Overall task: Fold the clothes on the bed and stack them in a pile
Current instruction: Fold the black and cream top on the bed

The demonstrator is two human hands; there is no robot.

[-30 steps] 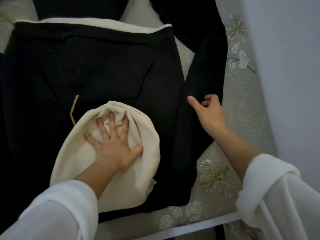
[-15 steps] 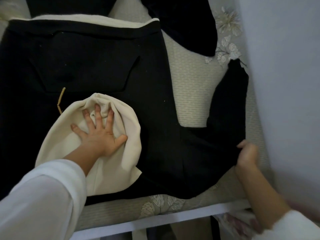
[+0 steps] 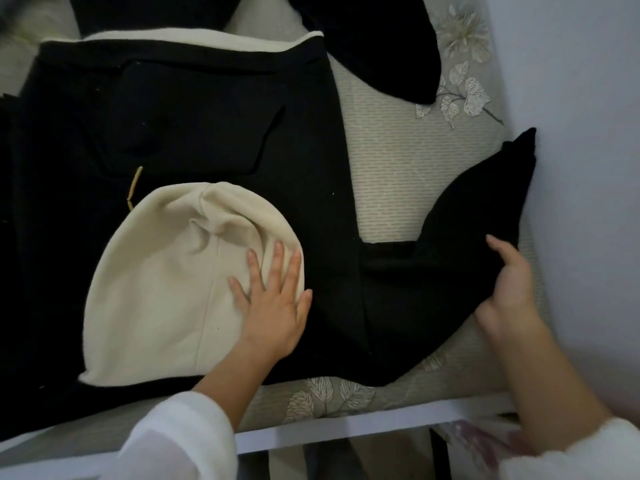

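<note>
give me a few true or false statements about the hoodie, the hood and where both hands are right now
1. The left hand lies flat on the cream hood. True.
2. The right hand is on the black sleeve. True.
3. The sleeve is folded across the body of the black hoodie. False: it lies spread out to the side toward the wall.
4. The hood is black on its visible side. False: it is cream.
5. The bedsheet carries a leaf and flower pattern. True.
6. The right hand rests on the hood. False: it is at the sleeve, apart from the hood.
</note>
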